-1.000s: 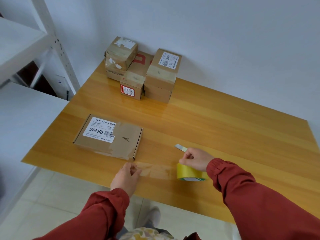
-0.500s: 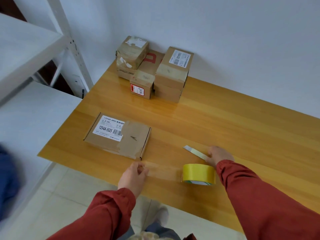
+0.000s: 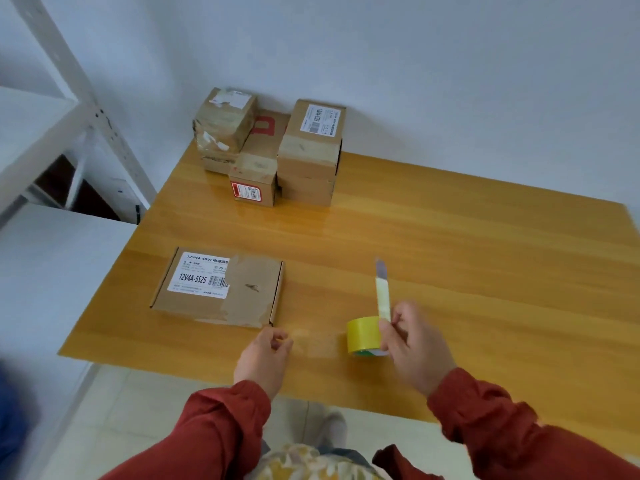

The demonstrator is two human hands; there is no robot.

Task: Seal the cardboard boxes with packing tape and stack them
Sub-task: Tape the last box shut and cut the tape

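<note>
A flat cardboard box (image 3: 221, 287) with a white label lies on the wooden table (image 3: 433, 244), near its front left. A yellow tape roll (image 3: 363, 336) stands on the table to the box's right. A clear strip of tape (image 3: 318, 341) stretches from the roll to my left hand (image 3: 265, 355), which pinches its free end just below the box's near right corner. My right hand (image 3: 414, 344) is beside the roll and grips a utility knife (image 3: 382, 292), its blade pointing away from me.
Several sealed cardboard boxes (image 3: 270, 147) are stacked at the table's far left corner against the white wall. A white metal shelf (image 3: 52, 109) stands to the left of the table. Tiled floor shows below the table's near edge.
My right hand let go of the roll, took up the knife from the table and lifted it upright beside the roll. My left hand kept holding the tape end.
</note>
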